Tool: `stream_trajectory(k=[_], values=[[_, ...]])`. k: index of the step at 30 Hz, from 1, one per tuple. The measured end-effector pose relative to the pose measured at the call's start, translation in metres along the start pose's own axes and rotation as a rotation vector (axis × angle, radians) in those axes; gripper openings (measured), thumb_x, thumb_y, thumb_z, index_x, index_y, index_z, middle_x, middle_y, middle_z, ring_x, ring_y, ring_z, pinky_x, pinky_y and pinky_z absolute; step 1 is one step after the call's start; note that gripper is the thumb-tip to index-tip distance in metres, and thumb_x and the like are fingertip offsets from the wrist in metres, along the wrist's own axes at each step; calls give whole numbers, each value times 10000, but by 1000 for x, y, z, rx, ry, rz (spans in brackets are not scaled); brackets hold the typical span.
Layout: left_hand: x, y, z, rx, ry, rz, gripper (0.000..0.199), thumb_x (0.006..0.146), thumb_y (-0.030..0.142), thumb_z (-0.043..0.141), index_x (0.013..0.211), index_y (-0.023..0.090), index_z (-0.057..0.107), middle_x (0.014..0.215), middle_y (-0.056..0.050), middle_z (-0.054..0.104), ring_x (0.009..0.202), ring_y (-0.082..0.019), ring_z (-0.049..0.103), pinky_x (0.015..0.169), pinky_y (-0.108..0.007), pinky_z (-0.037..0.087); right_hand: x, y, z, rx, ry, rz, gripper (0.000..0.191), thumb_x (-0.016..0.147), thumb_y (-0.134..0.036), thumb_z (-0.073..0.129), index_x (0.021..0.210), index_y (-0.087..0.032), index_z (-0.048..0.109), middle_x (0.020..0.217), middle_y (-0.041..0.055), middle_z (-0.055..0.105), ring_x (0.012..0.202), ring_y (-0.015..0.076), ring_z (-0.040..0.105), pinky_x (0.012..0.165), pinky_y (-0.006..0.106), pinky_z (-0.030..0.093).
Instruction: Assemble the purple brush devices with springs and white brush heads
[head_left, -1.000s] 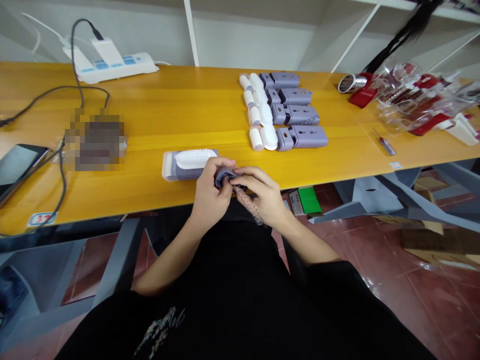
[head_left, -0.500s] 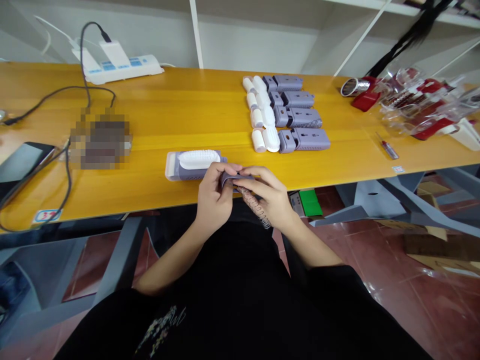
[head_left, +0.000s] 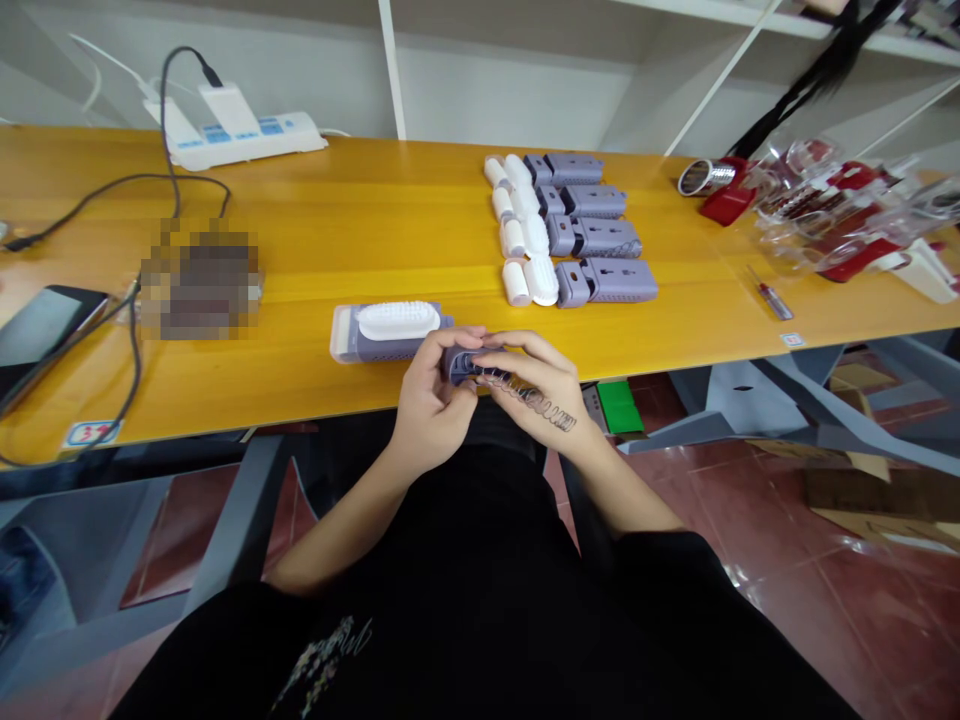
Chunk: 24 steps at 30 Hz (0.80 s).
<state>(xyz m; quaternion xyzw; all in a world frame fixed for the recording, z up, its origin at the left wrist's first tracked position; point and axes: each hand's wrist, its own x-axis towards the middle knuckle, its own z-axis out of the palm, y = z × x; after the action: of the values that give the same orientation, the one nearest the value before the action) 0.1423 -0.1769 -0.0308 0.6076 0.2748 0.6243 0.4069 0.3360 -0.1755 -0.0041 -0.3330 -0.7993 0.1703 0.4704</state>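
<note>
My left hand (head_left: 433, 405) is closed around a small purple-grey plastic part (head_left: 459, 366) whose opening faces me. My right hand (head_left: 541, 388) is closed at the same part, its fingertips by the opening. A thin metal coil spring (head_left: 551, 411) runs from that opening across my right hand, its free end near the wrist. My fingers hide how the inner end of the spring sits. Just behind my left hand lies a purple-grey grater-like body (head_left: 379, 347) with a white, ridged oval piece (head_left: 399, 320) on top.
Rows of purple-grey housings (head_left: 616, 280), white oval pieces (head_left: 541, 281) and white cylinders (head_left: 515, 284) lie beyond my hands. At right are red-and-clear plastic parts (head_left: 862, 250) and a screwdriver (head_left: 774, 300). A power strip (head_left: 251, 143), cables and a phone (head_left: 49, 325) occupy the left.
The plastic part has turned so its opening shows. The spring has swung up and right, from hanging below my right fingers to lying across the hand.
</note>
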Motion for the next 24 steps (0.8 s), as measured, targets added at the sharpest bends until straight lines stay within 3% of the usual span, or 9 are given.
stream_trajectory(k=[6,24], values=[[-1,-3,-6,-22,-83,-31,572,963,97,769,1482,318,678,1539,-106,724,1462,-262,728,1214,-426,649,5,-2,-2,56,41,48,243,1083,-284,815,1320,-329,845,1358,72,812,1268,250,809,1179,496,671],[-1,-6,-6,-18,-19,31,584,970,195,884,1487,315,642,1479,-99,778,1398,-265,788,1135,-399,709,3,2,0,228,82,144,188,1093,-314,763,1272,-262,737,1363,115,812,1315,276,802,1187,515,652]])
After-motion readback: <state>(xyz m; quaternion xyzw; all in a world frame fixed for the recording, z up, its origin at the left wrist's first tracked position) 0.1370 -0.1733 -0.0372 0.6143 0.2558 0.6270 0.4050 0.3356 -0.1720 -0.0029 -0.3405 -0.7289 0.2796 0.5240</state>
